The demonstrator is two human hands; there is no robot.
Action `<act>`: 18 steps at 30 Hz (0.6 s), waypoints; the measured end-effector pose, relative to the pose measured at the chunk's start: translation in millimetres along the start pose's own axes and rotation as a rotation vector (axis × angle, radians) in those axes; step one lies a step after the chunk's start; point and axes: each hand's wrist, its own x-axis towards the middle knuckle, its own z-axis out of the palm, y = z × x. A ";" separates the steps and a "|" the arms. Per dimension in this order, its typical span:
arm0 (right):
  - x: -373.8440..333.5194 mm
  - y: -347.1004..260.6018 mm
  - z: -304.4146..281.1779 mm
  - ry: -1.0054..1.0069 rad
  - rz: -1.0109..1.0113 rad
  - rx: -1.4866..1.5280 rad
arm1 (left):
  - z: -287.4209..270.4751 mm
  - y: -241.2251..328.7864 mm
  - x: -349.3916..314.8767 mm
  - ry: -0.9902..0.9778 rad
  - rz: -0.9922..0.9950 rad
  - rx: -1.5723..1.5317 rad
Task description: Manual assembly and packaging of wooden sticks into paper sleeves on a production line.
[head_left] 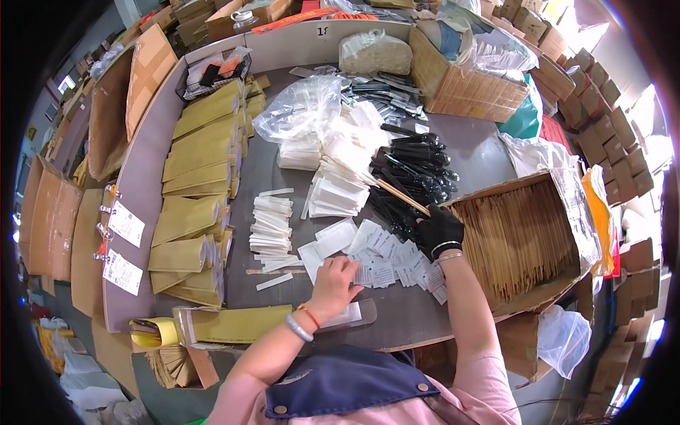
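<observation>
The bare left hand [334, 278] rests with fingers spread on the small white packets [388, 261] fanned across the grey tabletop [482, 152], seemingly pinning them so one can be slid free. The black-gloved right hand [439, 230] is closed in a pinch around a pair of wooden chopsticks [400, 196], slanted up and left above the packets, just beside the open carton of chopsticks [517, 237] they likely came from. Stacks of yellow sleeves [195, 184], white paper strips [270, 227] and black spoons [418, 170] crowd the tabletop, leaving bare room mainly along the near edge.
</observation>
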 end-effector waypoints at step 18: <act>-5.3 5.0 0.2 0.319 -0.019 0.220 | 21.0 -12.1 11.1 0.013 -0.193 -0.128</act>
